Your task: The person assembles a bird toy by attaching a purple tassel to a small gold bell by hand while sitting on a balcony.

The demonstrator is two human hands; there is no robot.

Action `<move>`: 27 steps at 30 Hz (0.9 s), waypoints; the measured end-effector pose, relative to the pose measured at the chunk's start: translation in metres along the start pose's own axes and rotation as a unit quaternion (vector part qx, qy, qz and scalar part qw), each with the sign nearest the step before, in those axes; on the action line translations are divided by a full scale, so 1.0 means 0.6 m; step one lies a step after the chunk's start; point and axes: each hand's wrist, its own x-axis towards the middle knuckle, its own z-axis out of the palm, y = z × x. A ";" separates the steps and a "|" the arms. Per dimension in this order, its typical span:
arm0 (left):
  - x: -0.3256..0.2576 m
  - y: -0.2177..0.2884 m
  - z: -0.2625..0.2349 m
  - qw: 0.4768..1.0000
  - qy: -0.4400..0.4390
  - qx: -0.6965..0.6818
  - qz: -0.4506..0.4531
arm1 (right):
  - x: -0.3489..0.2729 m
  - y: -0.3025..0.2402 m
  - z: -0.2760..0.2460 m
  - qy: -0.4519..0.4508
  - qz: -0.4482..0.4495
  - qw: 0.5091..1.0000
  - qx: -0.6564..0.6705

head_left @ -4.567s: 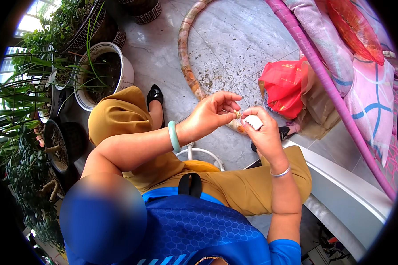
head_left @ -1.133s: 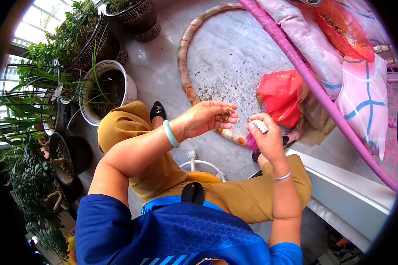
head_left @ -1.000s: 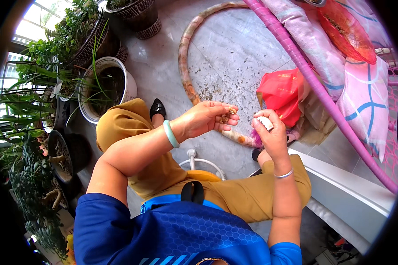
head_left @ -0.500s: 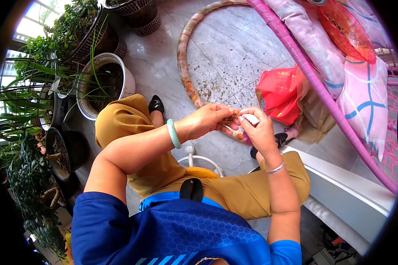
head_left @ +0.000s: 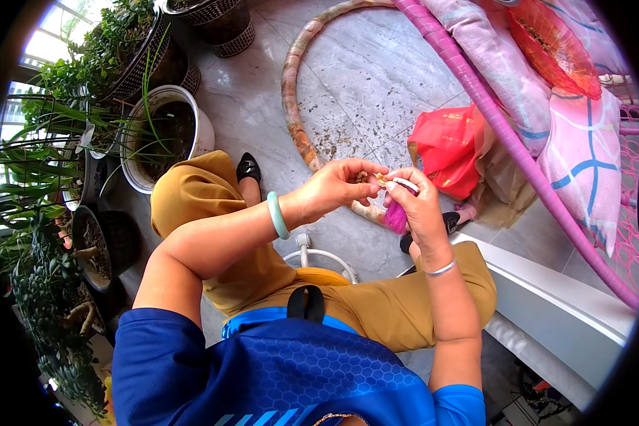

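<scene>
In front of my knees my two hands meet over the floor. My left hand (head_left: 341, 187), with a pale green bangle on its wrist, is curled with small brown, crumbly pieces (head_left: 363, 176) between its fingers. A yellowish-brown bit (head_left: 381, 179) sits where the fingertips of both hands come together; its exact kind is too small to tell. My right hand (head_left: 417, 204), wearing a silver bracelet, is closed around what looks like a small white-backed brush (head_left: 405, 184). Long magenta bristles (head_left: 395, 216) hang below its palm.
A mottled hoop (head_left: 291, 92) lies on the tiled floor around scattered dark crumbs (head_left: 355, 128). To the right are a red bag (head_left: 444, 153), a purple wrapped tube (head_left: 504, 128), checked cushions (head_left: 582, 156) and an orange-red mesh bag (head_left: 554, 50). Potted plants (head_left: 167, 131) line the left.
My right hand has turned, so the brush's magenta bristles now show below it. My left fingers have curled in more, and the fingertips still meet.
</scene>
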 end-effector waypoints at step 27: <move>-0.006 -0.007 0.005 0.994 0.091 0.054 -0.002 | -0.002 -0.055 -0.006 0.109 -0.205 0.952 -0.201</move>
